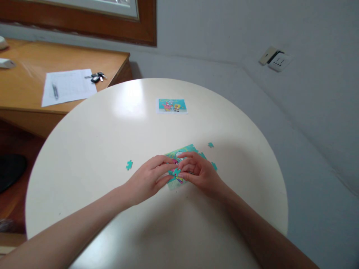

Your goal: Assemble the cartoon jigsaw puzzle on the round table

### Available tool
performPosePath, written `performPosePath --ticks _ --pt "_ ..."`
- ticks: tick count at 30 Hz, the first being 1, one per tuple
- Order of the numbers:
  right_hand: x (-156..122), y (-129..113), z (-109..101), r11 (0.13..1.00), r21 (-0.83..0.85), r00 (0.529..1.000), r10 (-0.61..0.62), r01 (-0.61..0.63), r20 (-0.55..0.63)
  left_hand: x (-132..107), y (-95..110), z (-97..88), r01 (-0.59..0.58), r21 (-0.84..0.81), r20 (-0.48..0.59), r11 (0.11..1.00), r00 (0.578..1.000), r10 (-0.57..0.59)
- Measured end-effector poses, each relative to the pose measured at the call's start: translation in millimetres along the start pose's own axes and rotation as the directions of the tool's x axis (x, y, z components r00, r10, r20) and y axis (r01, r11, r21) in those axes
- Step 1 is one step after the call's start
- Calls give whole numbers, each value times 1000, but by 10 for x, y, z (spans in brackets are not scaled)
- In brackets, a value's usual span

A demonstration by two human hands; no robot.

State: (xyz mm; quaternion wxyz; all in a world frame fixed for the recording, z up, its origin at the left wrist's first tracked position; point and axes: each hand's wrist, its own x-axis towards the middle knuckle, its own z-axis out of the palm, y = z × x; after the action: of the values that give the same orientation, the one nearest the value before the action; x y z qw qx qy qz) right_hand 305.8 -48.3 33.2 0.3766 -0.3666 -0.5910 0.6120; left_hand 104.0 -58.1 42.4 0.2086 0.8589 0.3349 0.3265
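Note:
A partly assembled teal cartoon jigsaw (182,152) lies on the round cream table (112,142). My left hand (150,179) rests on its left edge, fingers lying over the pieces. My right hand (198,172) sits over the puzzle's right side with thumb and fingers pinched on a teal puzzle piece (176,172). Both hands meet at the puzzle's middle and hide much of it. Loose teal pieces lie apart on the table: one to the left (129,164), one at the upper right (210,145), one by my right wrist (214,166).
A small printed reference picture (172,105) lies further back on the table. Behind on the left stands a wooden desk (28,93) with a sheet of paper (67,86), a pen and keys (97,77). A grey wall with a socket (276,59) runs along the right.

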Motion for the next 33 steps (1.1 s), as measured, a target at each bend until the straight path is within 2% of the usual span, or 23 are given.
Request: performPosePath --ticks 9,13,16,18,26,29,33 --pt "3 -11 0 1000 -6 1000 -7 7 -8 21 25 -3 22 -19 -29 1000 999 -22" --pt "9 -15 -4 997 -67 996 -51 47 -68 27 19 -64 209 73 -42 975 978 -206" --pt "10 -5 -11 980 -180 987 -105 83 -118 44 6 -137 368 187 11 911 926 -376" --pt "8 10 -14 958 -267 980 -143 103 -137 59 8 -169 420 244 43 874 896 -442" --pt "5 21 -17 825 -525 956 -286 209 -70 90 46 -104 458 386 100 801 842 -530" --pt "9 7 -16 786 -574 950 -311 231 -43 104 55 -95 471 415 119 779 821 -559" --pt "9 -1 -13 770 -597 952 -306 225 -35 114 61 -101 474 423 115 772 817 -565"
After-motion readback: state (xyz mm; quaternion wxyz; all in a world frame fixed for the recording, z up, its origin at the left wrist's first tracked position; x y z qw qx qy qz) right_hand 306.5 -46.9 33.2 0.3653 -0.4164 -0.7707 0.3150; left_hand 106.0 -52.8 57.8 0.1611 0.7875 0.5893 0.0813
